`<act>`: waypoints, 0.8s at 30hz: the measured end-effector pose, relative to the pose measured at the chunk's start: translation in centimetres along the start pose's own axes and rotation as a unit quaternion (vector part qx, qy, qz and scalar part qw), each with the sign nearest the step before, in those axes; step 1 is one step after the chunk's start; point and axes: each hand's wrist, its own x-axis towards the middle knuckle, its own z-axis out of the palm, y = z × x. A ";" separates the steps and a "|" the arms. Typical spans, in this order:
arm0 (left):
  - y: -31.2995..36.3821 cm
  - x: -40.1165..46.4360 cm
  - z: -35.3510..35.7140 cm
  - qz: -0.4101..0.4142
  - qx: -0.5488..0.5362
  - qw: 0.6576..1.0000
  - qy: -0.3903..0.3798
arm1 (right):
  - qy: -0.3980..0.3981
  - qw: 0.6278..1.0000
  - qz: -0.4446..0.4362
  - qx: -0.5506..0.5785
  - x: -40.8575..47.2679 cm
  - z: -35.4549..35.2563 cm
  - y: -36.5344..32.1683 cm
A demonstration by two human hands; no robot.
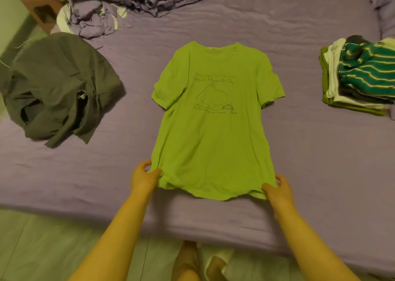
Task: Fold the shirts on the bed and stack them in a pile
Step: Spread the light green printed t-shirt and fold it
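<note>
At nine o'clock a grey shirt [57, 88] lies crumpled and unfolded on the purple bed [299, 152]. Toward eleven o'clock, rumpled purple bedding [136, 0] is heaped. The left hand [142, 177] pinches the lower left hem corner of the green T-shirt [213, 144] between thumb and curled fingers. That shirt sits mid-bed, spread flat and face up, collar toward twelve o'clock, sleeves out, with a thin line drawing and handwritten lettering across the chest. The right hand [279, 192] pinches the opposite hem corner. At three o'clock rests a pile of folded shirts [359, 77], a teal striped one on top.
</note>
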 end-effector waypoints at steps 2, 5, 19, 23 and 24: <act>-1.3 0.2 -0.1 0.020 0.043 0.999 0.028 | 0.014 0.998 -0.032 -0.044 -0.1 -0.3 0.9; -2.3 0.1 -0.1 0.056 0.093 0.991 0.077 | 0.038 0.992 -0.089 -0.086 -0.9 -0.2 1.9; -1.5 -5.9 0.6 0.202 0.119 0.960 -0.153 | -0.044 0.963 -0.210 -0.164 -4.2 -0.9 3.2; -1.2 -6.5 1.1 0.198 0.158 0.954 -0.158 | -0.024 0.944 -0.270 -0.186 -4.6 -1.4 2.9; -1.1 -6.7 1.1 0.203 0.169 0.952 -0.152 | -0.017 0.940 -0.282 -0.190 -4.8 -1.5 2.7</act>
